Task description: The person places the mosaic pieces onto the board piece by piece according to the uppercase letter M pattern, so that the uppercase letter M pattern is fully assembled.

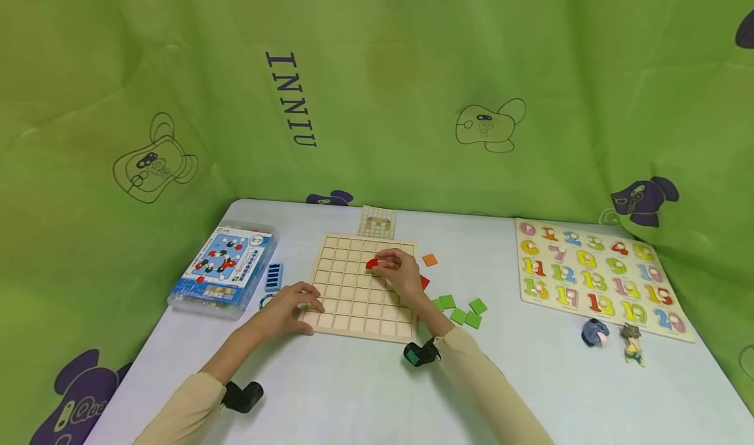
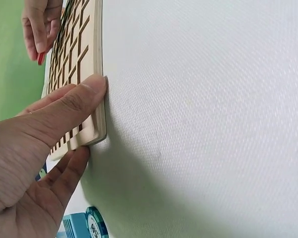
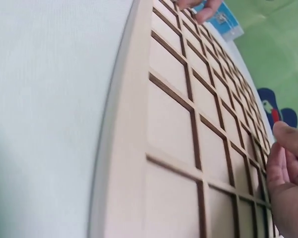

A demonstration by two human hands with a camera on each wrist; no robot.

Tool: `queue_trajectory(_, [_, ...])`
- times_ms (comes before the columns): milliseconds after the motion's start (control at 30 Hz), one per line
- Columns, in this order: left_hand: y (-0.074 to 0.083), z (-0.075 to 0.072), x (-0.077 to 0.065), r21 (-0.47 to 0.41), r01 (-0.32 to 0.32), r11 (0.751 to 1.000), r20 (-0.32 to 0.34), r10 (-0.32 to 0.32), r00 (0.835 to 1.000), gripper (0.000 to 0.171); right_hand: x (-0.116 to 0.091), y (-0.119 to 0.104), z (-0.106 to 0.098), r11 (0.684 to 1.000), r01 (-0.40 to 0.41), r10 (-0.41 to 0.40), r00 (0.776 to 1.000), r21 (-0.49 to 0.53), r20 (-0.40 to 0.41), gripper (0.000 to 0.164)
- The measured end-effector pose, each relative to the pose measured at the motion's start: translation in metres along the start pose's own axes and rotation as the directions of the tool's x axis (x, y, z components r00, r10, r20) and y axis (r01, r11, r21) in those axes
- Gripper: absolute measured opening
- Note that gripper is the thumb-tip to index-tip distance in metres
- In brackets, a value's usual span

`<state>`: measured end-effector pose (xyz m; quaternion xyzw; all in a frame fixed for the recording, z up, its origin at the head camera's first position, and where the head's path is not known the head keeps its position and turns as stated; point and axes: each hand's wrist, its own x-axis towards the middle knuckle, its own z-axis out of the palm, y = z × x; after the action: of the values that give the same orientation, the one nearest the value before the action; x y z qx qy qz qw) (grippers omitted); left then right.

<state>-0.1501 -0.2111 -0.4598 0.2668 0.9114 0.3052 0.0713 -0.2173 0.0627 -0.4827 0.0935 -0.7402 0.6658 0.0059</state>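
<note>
A wooden grid board (image 1: 358,328) with square recesses lies on the white table. My left hand (image 1: 287,309) grips its near left corner; in the left wrist view the thumb (image 2: 84,96) lies along the front edge and other fingers are at the side. Above the board's right half, my right hand (image 1: 400,275) pinches a small red tile (image 1: 372,263) between thumb and fingertips. The tile (image 3: 275,115) also shows at those fingertips in the right wrist view. Another red piece (image 1: 424,282) lies partly hidden behind the right hand, beside the board.
Right of the board lie several green tiles (image 1: 458,316) and an orange tile (image 1: 430,260). Behind it is a pattern card (image 1: 377,222). A boxed set (image 1: 226,268) and a blue item (image 1: 273,277) are left; a number puzzle (image 1: 601,275) and two small figurines (image 1: 632,345) are right.
</note>
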Motion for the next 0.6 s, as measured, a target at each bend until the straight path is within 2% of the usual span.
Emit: queue_trajectory(600, [0.002, -0.002, 0.001, -0.028, 0.019, 0.999, 0.013, -0.019, 1.000, 0.033, 0.008, 0.003, 0.043, 0.996, 0.074, -0.074, 0.997, -0.046, 0.007, 0.026])
